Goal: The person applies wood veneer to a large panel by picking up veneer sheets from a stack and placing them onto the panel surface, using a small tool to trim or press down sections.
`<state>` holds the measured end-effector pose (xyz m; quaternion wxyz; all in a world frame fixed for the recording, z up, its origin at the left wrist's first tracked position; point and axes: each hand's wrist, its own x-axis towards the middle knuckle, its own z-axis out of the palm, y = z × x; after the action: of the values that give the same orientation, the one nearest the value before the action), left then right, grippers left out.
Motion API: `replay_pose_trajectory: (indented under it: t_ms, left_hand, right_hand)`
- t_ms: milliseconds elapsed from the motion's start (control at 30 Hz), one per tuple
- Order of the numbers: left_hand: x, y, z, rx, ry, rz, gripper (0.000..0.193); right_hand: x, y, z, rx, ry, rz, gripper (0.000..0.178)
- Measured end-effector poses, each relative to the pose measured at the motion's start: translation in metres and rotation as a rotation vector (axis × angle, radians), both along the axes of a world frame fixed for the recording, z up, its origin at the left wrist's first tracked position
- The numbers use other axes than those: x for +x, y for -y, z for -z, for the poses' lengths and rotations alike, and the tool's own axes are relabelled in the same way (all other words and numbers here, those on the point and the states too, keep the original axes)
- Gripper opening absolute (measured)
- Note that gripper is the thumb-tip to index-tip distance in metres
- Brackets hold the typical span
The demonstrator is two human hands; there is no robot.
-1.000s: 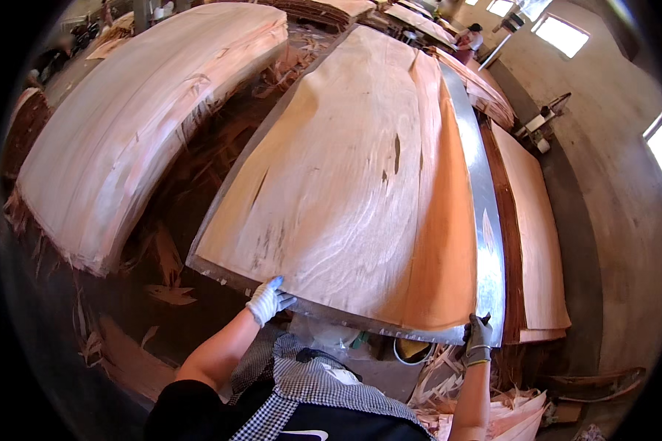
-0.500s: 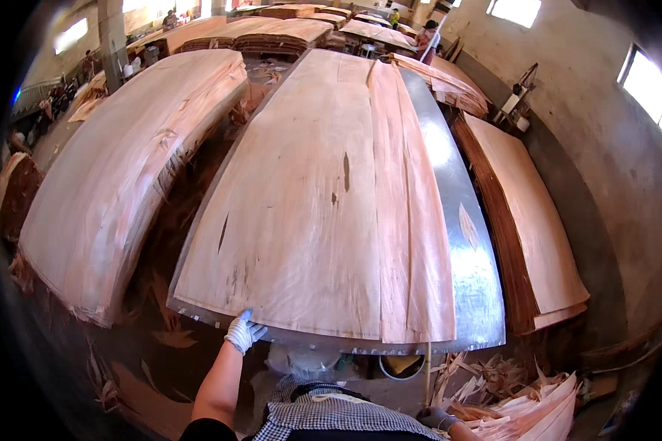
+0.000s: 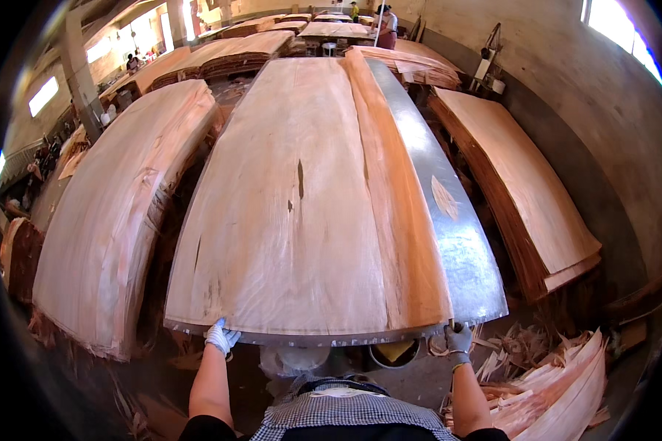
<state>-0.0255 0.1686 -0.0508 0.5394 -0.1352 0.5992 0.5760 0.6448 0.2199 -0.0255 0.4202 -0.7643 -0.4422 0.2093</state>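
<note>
A large pale sheet of wood veneer [image 3: 287, 220] lies over a metal-topped table [image 3: 469, 268], with small dark splits in its surface. Along its right side runs an orange-brown veneer strip [image 3: 404, 220] with a wavy inner edge. My left hand [image 3: 221, 336], in a white glove with bluish fingertips, pinches the sheet's front edge near its left corner. At the strip's front right corner is my right hand [image 3: 458, 338] in a grey glove. Its fingers are closed at the table edge; what they hold is too small to make out.
Veneer stacks stand left [image 3: 118, 213] and right [image 3: 518, 176] of the table. Veneer scraps [image 3: 544, 389] pile at the lower right. Under the front edge sit a bucket [image 3: 394, 354] and a pale tub [image 3: 294, 359]. Another person [image 3: 387, 28] stands at the far end.
My right hand has risen from low beside my body to the table's front edge. The thin strip hanging below the edge no longer shows there. My left hand stays at the sheet's front edge.
</note>
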Motion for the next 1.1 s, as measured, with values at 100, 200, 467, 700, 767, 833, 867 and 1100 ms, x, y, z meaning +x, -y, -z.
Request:
replay_pose_trajectory:
  t_ms: [100,200,467,700,767,833,867,1100]
  left_hand:
    - [0.004,-0.002,0.003,0.005,-0.013,0.002,0.040]
    - [0.002,-0.002,0.007,0.012,-0.060,0.023,0.040]
    - [0.006,-0.010,0.011,-0.027,-0.056,0.022,0.043]
    - [-0.012,0.008,0.016,-0.054,-0.039,-0.051,0.042]
    - [-0.009,-0.001,0.021,-0.011,-0.038,-0.028,0.047]
    - [-0.010,-0.001,0.018,-0.024,0.002,-0.041,0.051]
    - [-0.010,0.000,0.017,-0.034,0.021,-0.042,0.053]
    - [0.000,0.012,-0.007,0.405,0.193,-0.230,0.055]
  right_hand:
    - [0.038,0.003,0.016,-0.061,0.091,0.020,0.012]
    - [0.067,0.021,0.016,-0.047,0.227,0.019,0.018]
    - [0.177,0.156,-0.014,-0.462,0.609,0.254,0.021]
    - [0.062,0.120,-0.025,-0.126,0.476,0.002,0.017]
    - [0.026,0.128,0.003,-0.152,0.406,0.014,0.020]
    - [-0.020,0.138,0.011,-0.188,0.286,-0.003,0.023]
    - [-0.039,0.142,0.015,-0.193,0.161,0.004,0.025]
    - [-0.130,0.100,-0.023,-0.394,-0.333,-0.204,0.014]
